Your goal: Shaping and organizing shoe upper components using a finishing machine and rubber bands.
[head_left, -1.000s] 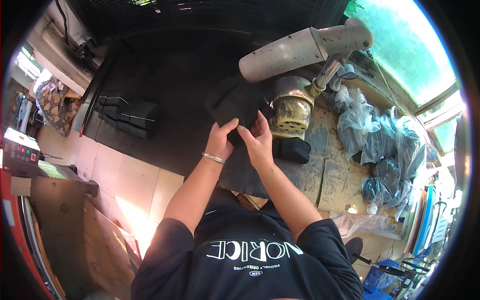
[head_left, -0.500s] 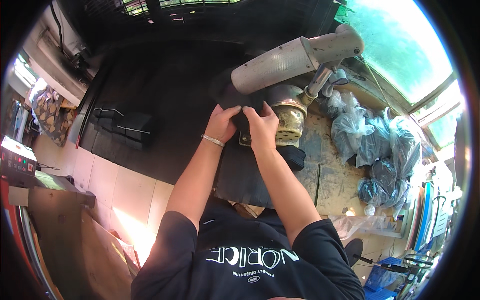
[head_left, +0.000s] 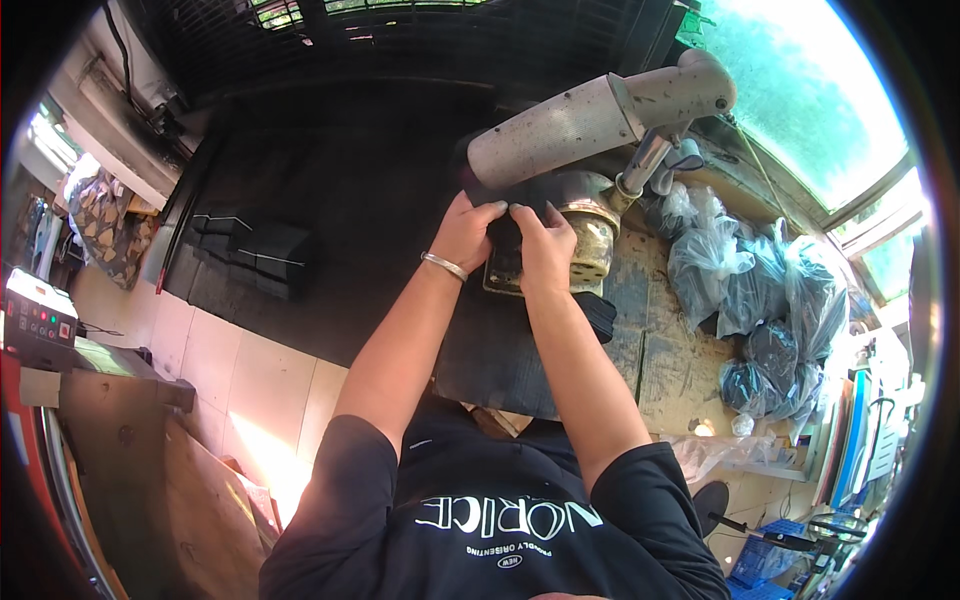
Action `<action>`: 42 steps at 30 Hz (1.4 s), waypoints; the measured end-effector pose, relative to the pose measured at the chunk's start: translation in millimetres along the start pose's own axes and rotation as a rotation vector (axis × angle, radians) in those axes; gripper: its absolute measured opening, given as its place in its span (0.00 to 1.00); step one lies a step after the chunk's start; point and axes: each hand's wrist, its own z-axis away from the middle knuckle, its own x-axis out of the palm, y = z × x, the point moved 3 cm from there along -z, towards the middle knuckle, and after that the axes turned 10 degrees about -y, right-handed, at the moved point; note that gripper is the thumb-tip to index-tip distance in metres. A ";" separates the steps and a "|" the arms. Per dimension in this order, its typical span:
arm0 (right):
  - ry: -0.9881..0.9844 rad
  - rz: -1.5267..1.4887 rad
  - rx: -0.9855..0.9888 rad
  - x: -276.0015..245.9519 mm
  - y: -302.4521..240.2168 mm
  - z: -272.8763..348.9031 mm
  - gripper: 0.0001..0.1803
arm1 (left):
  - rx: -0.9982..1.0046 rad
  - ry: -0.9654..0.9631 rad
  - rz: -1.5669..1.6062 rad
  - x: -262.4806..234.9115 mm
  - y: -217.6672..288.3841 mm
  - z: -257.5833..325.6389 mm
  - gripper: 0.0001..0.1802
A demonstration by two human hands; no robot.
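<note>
My left hand, with a bracelet at its wrist, and my right hand are side by side over the worktable. Thumbs nearly meet, and fingers are bent round a black piece of material that hardly stands out from the dark background. Just beyond my fingertips is the rounded end of a grey metal machine head. Beside my right hand stands the machine's worn round housing, with holes in its lower side. A small black stack lies near my right wrist.
Black stacks with pale bands lie on the dark table surface at left. Tied clear plastic bags with dark contents fill the right side. A control box with lit buttons is at far left. Blue crates stand lower right.
Both hands, still close together, have shifted slightly right in the picture and the left wrist has turned a little. The whole view has also moved slightly.
</note>
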 end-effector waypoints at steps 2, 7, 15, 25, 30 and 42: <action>0.005 0.012 -0.004 -1.2 2.5 -2.6 0.41 | 0.041 0.010 -0.038 1.9 1.8 -1.8 0.19; -0.065 -0.060 0.085 -1.2 5.1 -1.5 0.45 | 0.022 0.056 -0.110 0.1 2.9 -0.9 0.21; -0.129 -0.123 0.085 -1.7 10.5 7.0 0.47 | 0.030 0.076 -0.180 1.6 5.1 8.1 0.17; -0.177 -0.191 0.122 5.0 6.6 22.0 0.44 | 0.055 0.022 -0.273 -15.2 2.1 17.5 0.14; -0.172 -0.214 0.123 6.9 16.4 22.9 0.22 | 0.054 0.010 -0.281 -17.8 3.3 23.7 0.19; -0.186 -0.199 0.152 10.3 13.1 40.2 0.25 | 0.025 0.044 -0.337 -14.7 9.8 39.6 0.18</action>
